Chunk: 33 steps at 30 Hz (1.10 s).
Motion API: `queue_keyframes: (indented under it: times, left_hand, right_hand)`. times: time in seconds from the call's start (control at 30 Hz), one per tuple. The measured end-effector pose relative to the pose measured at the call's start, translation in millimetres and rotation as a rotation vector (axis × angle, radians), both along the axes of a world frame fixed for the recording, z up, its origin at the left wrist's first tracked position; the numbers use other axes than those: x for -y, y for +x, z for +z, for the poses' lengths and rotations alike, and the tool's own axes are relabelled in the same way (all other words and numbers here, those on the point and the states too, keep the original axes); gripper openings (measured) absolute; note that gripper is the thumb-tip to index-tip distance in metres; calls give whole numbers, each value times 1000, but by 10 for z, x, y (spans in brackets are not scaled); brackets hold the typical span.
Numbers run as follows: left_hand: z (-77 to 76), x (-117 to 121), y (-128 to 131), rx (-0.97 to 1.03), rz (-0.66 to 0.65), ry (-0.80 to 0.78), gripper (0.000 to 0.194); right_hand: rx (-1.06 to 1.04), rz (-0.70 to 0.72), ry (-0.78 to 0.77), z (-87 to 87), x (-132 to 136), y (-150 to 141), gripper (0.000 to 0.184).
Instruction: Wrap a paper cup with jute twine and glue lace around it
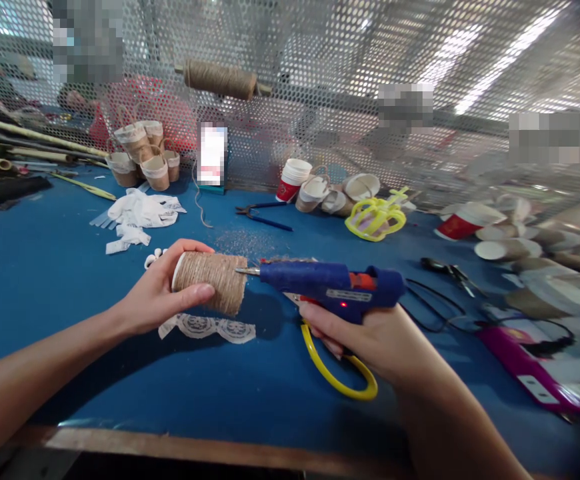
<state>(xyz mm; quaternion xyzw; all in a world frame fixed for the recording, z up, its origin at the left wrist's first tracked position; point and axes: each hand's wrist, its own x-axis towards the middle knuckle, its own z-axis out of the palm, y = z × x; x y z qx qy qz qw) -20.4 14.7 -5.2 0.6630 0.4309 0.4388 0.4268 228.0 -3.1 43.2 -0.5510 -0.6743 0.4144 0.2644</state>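
Both grips clamped above the blue surface point(220, 400): right hand point(365, 333) on glue gun point(315, 277), left hand point(165, 293) around twine cup point(220, 273).
Lace point(240, 331) lies near; a wrist slip could send the likely hot nozzle point(251, 271) onto the thumb point(201, 293).

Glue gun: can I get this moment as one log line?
left hand: holds twine-wrapped cup | right hand: holds glue gun, nozzle at cup | lace: on table
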Motion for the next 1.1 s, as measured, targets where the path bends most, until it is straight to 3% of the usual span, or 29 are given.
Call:
queue_keyframes:
  times: [0.1,0.33,0.8,1.1]
  left_hand:
    - [-4,-8,14,37,8,-42,38]
    - [-28,-21,24,147,-5,-135,39]
    - [17,33,-2,-69,-20,95,39]
    - [51,9,33,-1,13,-26,37]
  right_hand:
    - [9,-51,8,14,25,-29,23]
    - [41,13,50,21,37,-25,24]
    - [-56,-10,-4,-24,-71,9,25]
    - [-29,4,-11,-3,-37,5,26]
